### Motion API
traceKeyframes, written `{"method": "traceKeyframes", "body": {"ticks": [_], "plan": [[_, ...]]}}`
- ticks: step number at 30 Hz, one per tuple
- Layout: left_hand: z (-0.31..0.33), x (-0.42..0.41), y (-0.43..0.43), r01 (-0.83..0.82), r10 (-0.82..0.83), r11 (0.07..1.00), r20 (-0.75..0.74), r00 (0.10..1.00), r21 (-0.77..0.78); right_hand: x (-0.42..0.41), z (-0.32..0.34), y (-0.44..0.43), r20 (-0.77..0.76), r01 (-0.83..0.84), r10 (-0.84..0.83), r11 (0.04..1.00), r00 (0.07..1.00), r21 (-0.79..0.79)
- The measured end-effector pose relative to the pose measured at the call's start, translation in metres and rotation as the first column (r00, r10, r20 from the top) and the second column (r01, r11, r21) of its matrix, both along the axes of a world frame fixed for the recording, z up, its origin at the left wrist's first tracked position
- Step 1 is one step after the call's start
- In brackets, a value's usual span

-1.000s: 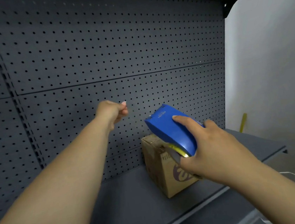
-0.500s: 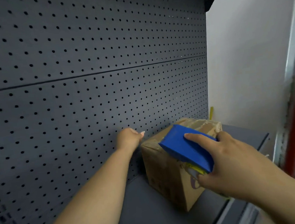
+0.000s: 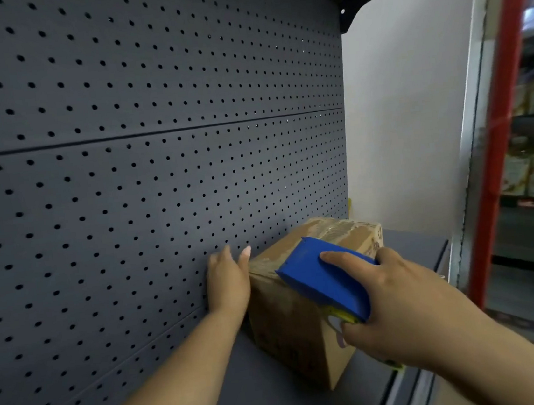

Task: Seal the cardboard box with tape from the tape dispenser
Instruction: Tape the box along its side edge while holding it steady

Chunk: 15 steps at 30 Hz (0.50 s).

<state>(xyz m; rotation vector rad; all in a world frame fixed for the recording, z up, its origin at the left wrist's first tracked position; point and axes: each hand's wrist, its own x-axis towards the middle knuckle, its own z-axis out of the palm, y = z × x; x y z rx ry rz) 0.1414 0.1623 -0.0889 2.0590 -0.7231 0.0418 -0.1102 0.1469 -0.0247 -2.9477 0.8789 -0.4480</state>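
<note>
A brown cardboard box [image 3: 293,329] stands on the dark shelf, close to the pegboard, with old tape across its closed top. My right hand [image 3: 401,313] grips a blue tape dispenser [image 3: 325,277], which hovers over the box's near top edge. A bit of yellow shows under the dispenser by my palm. My left hand [image 3: 228,281] is open with fingers pointing up, flat against the box's left side between box and pegboard.
A dark grey pegboard wall [image 3: 142,170] runs along the left and back. The grey shelf [image 3: 268,398] ends at a metal front lip at lower right. A white side panel [image 3: 409,119] and a red-framed glass door [image 3: 513,127] stand to the right.
My view has moved closer and to the right. My left hand came down from mid-air and opened against the box's left side. The dispenser sank toward the box top.
</note>
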Motion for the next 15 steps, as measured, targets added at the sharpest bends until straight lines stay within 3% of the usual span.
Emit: {"method": "traceKeyframes", "body": {"ticks": [2,4,7,15], "plan": [[-0.007,-0.010,0.008,0.240,-0.212,0.968,0.270,0.939,-0.075,0.000,-0.001,-0.001,-0.003,0.005,-0.005,1.000,1.000,0.000],[-0.017,-0.014,0.013,0.416,-0.413,0.906,0.376,0.829,0.076,0.000,-0.002,-0.002,0.001,0.006,-0.006,1.000,1.000,-0.001],[-0.028,-0.003,0.013,0.428,-0.458,0.887,0.450,0.767,0.174,0.001,-0.005,-0.003,0.001,-0.003,0.003,1.000,1.000,0.013],[-0.032,0.006,0.008,0.406,-0.440,0.897,0.446,0.779,0.176,-0.003,-0.011,-0.008,-0.016,-0.041,0.041,0.999,0.999,0.029]]}}
